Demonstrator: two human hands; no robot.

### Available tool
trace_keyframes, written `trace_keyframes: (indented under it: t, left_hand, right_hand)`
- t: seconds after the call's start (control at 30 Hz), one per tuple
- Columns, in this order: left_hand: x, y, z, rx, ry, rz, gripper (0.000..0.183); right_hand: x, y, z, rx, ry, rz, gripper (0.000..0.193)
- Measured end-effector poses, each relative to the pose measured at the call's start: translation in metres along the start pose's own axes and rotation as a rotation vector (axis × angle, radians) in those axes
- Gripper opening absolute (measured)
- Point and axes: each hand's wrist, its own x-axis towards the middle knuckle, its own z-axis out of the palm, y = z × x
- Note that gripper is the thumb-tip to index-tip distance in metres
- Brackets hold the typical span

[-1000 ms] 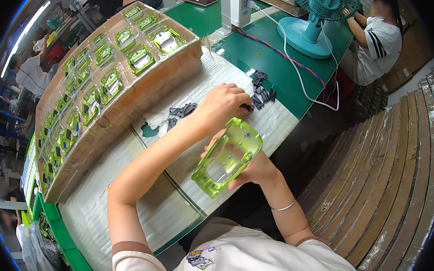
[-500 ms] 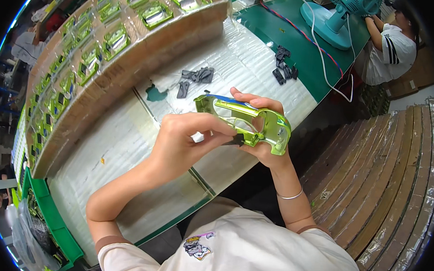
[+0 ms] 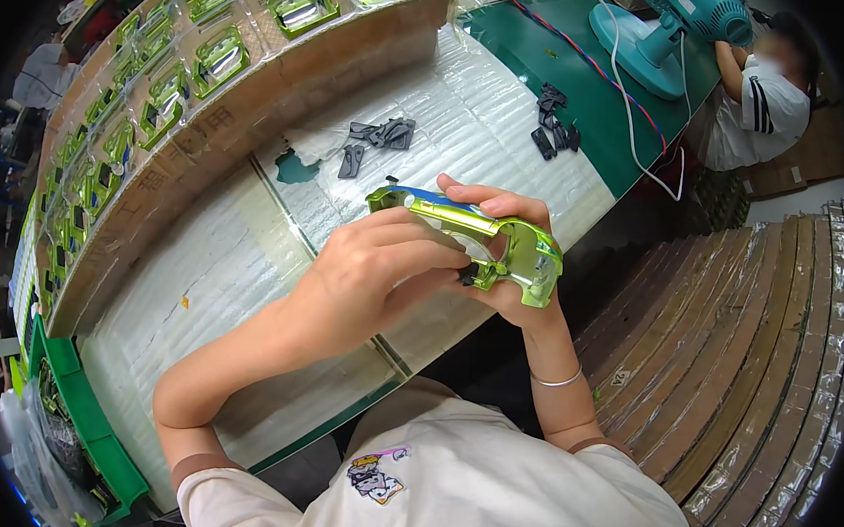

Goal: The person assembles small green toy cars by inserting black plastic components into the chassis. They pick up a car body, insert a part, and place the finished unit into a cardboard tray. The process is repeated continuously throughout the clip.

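Observation:
A bright green plastic frame (image 3: 535, 268) with a blue stripe along its upper edge is held over the table by my right hand (image 3: 520, 212), whose fingers wrap its far side. My left hand (image 3: 383, 266) is closed at the frame's near edge. Its fingertips pinch a small black plastic part (image 3: 467, 275) against the frame. The palm side of my left hand and most of that part are hidden. Beyond my hands, a loose pile of dark grey plastic parts (image 3: 384, 134) lies on the white foam sheet (image 3: 470, 102).
At the left stands a cardboard box (image 3: 257, 123) with green frames in clear trays. A green bin (image 3: 93, 427) is at the lower left. More dark parts (image 3: 552, 122) lie near a teal fan (image 3: 652, 51) and cables. Stacked cardboard (image 3: 717, 330) fills the right; another person (image 3: 775, 97) sits beyond.
My left hand has turned, its knuckles now higher and its fingers further over the frame's near edge with the black part. The frame has tilted slightly and shifted a little left.

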Motion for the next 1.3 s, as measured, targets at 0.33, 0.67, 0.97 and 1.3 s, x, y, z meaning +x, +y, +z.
trace_keyframes:
  t: [0.33, 0.67, 0.97, 1.3]
  left_hand:
    - [0.002, -0.003, -0.010, -0.047, -0.142, -0.057, 0.023]
    - [0.018, -0.016, -0.038, -0.556, 0.182, -0.429, 0.020]
    - [0.084, -0.063, 0.007, -0.338, 0.038, -0.425, 0.021]
    - [0.028, -0.062, -0.069, 0.241, -0.066, -0.622, 0.017]
  right_hand:
    - [0.000, -0.004, 0.001, -0.031, 0.029, 0.118, 0.065]
    - [0.000, -0.012, -0.001, -0.073, -0.014, 0.292, 0.071]
    - [0.002, -0.017, 0.001, 0.014, -0.083, 0.353, 0.067]
    - [0.002, -0.010, 0.002, 0.052, -0.068, 0.298, 0.066]
